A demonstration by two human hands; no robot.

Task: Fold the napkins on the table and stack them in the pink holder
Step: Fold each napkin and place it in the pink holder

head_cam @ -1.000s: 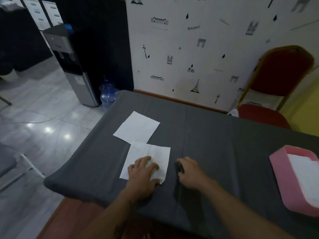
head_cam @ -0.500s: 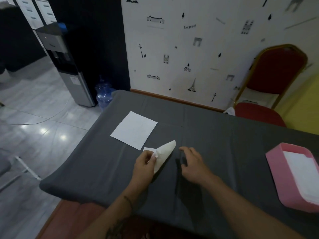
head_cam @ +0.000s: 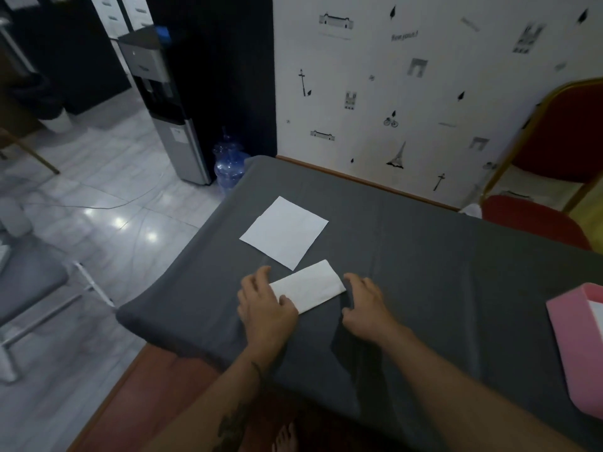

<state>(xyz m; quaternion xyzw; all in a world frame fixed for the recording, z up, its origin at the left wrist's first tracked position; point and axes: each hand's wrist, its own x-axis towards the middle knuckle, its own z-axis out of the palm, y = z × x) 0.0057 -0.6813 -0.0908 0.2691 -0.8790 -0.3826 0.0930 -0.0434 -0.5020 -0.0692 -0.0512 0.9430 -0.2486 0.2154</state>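
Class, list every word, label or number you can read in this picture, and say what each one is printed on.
"Bonjour!": in small black script on the white wallpaper.
Label on the water dispenser: too blurred to read.
Sheets on the dark cabinet: too small to read.
Napkins, pink holder: no print visible.

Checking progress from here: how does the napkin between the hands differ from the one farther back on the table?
The near napkin is folded into a narrow rectangle; the far napkin lies open as a full square. The left hand rests on the near napkin's end, with the right hand at its other end; nothing touches the far napkin. Both are white and lie flat on the grey tablecloth.
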